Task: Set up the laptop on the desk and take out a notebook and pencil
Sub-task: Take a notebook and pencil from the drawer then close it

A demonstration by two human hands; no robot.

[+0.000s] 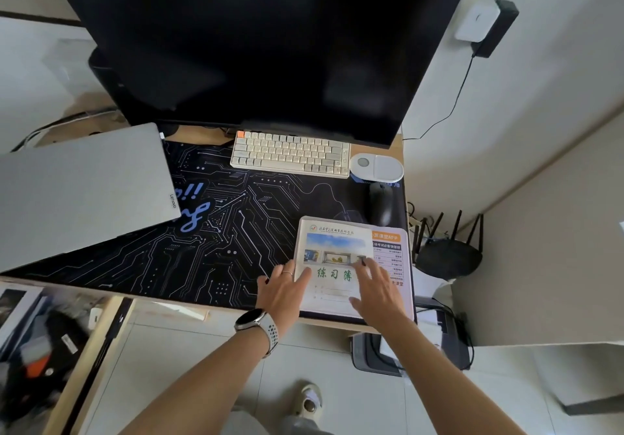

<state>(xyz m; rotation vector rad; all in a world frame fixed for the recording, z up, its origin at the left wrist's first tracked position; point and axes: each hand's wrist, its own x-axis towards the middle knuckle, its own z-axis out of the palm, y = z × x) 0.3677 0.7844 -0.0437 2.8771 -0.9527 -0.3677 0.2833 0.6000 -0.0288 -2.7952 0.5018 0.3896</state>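
Observation:
A closed grey laptop (84, 191) lies at the left of the desk, partly on the black circuit-pattern desk mat (236, 232). A white notebook (334, 248) with green characters lies at the mat's front right, on top of a printed pad (395, 252). My left hand (282, 289), with a watch on the wrist, rests flat at the notebook's left edge. My right hand (378, 292) lies on the notebook's lower right, and a thin dark pencil (362, 260) shows at its fingertips. Whether the fingers grip the pencil is unclear.
A large dark monitor (263, 46) stands at the back, with a white keyboard (290, 154), a white oval device (376, 167) and a black mouse (381, 203) before it. An open drawer (50, 350) with clutter is at lower left. A router (445, 255) sits right of the desk.

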